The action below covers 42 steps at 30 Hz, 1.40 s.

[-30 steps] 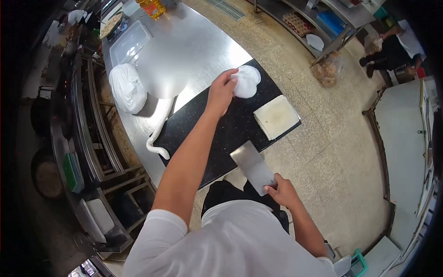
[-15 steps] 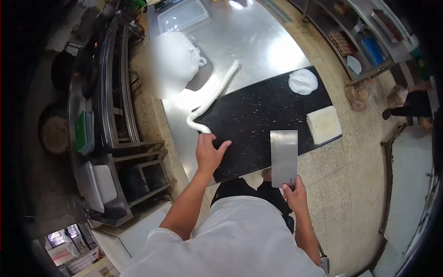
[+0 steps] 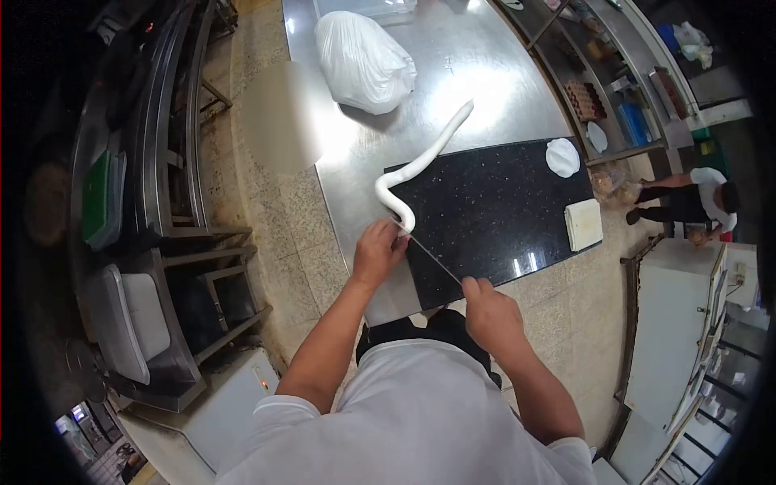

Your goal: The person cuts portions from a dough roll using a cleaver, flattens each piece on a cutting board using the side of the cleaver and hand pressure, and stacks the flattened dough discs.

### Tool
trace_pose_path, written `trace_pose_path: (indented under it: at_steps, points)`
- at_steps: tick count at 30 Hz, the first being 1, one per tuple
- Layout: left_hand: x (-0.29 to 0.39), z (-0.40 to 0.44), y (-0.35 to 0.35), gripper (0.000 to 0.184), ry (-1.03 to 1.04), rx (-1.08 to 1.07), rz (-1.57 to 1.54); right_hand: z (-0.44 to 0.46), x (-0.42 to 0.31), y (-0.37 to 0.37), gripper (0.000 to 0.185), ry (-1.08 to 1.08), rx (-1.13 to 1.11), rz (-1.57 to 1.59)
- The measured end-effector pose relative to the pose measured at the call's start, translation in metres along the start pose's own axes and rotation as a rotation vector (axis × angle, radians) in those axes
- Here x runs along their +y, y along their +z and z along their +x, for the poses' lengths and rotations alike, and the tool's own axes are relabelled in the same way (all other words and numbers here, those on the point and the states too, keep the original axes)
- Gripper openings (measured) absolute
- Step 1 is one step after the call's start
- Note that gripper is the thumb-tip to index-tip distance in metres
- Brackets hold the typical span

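Observation:
A long white rope of dough (image 3: 420, 164) lies bent across the steel table and the left edge of the black board (image 3: 493, 206). My left hand (image 3: 377, 252) has its fingers closed on the rope's near end. My right hand (image 3: 491, 317) grips a cleaver (image 3: 436, 260), held edge-on, its far tip at the dough beside my left fingertips. Toward the board's far right corner lies a round white piece (image 3: 563, 158), with a stack of pale square sheets (image 3: 584, 225) at the right edge.
A full white plastic bag (image 3: 364, 61) sits on the steel table (image 3: 356, 186), a clear container (image 3: 368, 6) beyond it. Shelves with egg trays (image 3: 584, 101) stand at the upper right, and another person (image 3: 695, 198) is at the far right. Metal racks line the left.
My left hand has gone from the round white piece to the rope's near end. The cleaver has swung left, from flat to edge-on, and reached the dough. The view has shifted.

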<state>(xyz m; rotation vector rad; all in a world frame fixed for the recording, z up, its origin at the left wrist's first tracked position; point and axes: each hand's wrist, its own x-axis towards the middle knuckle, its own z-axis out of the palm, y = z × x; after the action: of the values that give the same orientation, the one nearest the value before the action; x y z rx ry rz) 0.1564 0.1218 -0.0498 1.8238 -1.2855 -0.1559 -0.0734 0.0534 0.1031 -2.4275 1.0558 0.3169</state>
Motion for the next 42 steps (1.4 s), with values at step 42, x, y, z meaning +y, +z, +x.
trace_pose_path:
  at_steps: [42]
  points:
    - [0.120, 0.057, 0.122, 0.069, 0.822, -1.045, 0.302, -0.036, 0.158, 0.154, 0.038, 0.041, 0.168, 0.875]
